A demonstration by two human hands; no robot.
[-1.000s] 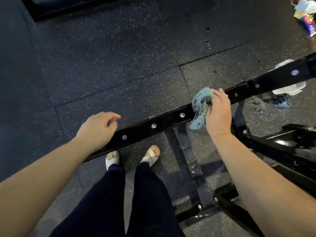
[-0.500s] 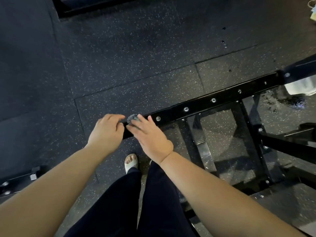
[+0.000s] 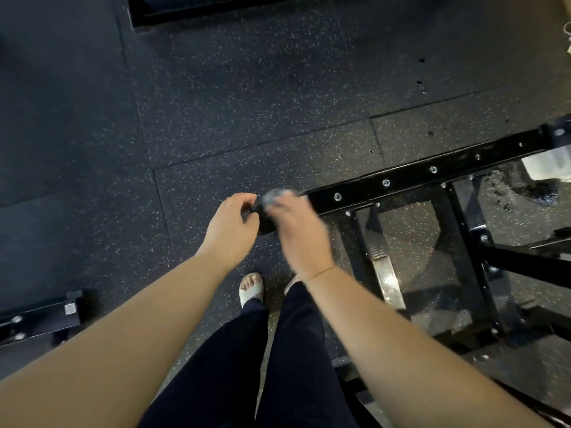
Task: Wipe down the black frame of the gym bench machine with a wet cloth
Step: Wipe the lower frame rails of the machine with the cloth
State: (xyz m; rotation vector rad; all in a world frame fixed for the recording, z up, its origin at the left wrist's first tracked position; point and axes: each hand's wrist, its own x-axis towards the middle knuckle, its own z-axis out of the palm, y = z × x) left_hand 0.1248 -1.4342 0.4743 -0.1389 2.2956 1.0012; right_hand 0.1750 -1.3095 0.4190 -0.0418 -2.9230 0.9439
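Here, right hand (image 3: pixel 298 233) pressing cloth (image 3: pixel 276 195) on frame end (image 3: pixel 401 180), left hand (image 3: pixel 230 230) alongside

Single head view, looking steeply down, near both hands, floor (image 3: pixel 247 103) beyond.

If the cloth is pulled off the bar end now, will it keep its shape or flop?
Likely flop: the cloth shows as a soft bunched wad under the right hand on the black bar. Probably damp and clingy, since the bar looks glossy.
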